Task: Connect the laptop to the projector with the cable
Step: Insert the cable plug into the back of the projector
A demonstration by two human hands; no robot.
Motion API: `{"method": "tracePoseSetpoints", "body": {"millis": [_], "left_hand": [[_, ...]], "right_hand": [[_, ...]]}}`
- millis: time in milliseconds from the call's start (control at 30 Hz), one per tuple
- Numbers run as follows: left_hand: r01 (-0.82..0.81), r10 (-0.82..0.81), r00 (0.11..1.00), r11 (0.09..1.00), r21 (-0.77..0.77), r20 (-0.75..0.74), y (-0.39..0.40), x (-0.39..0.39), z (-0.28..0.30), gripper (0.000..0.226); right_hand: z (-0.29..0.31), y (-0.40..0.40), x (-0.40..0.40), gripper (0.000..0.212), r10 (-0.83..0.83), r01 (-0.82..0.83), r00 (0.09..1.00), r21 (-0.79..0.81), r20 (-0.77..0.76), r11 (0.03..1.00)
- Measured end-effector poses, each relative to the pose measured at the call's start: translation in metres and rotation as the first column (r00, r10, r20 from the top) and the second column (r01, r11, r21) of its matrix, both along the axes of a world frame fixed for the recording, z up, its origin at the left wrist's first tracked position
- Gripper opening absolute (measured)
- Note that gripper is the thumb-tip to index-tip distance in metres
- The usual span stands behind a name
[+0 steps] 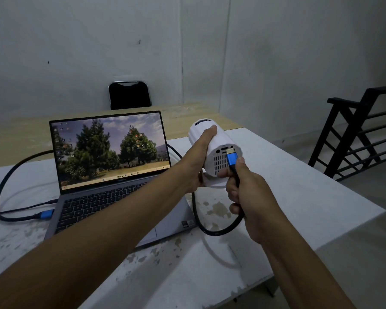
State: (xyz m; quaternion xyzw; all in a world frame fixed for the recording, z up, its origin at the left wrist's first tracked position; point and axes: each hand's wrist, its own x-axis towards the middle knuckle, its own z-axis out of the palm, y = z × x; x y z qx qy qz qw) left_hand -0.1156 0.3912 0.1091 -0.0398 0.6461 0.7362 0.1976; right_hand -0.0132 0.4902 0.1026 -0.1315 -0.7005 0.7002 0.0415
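Note:
An open grey laptop with a lit tree wallpaper sits on the white table. To its right stands a white cylindrical projector, its vented rear with ports facing me. My left hand grips the projector's left side. My right hand holds the black braided cable just behind its blue plug, whose metal tip touches a port on the projector's back. The cable loops behind the laptop, and its other blue plug sits at the laptop's left edge.
A second, thin dark lead also runs to the laptop's left side. A wooden table with a black chair behind it stands beyond. A black stair railing is at the right. The white table's right edge is close to the projector.

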Motion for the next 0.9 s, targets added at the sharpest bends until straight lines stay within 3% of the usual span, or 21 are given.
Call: {"method": "tracePoseSetpoints", "body": {"millis": [533,900], "left_hand": [[-0.035,0.030,0.996,0.997,-0.063,-0.079,0.006,0.003,-0.005,0.060],[-0.109,0.085,0.969,0.990,-0.090,-0.231,0.006,-0.004,-0.013,0.105]], "right_hand": [[0.002,0.004,-0.002,0.053,0.006,-0.007,0.999,0.022,0.052,1.000],[0.001,0.007,-0.001,0.049,0.026,-0.024,0.997,-0.021,0.076,0.999]]}}
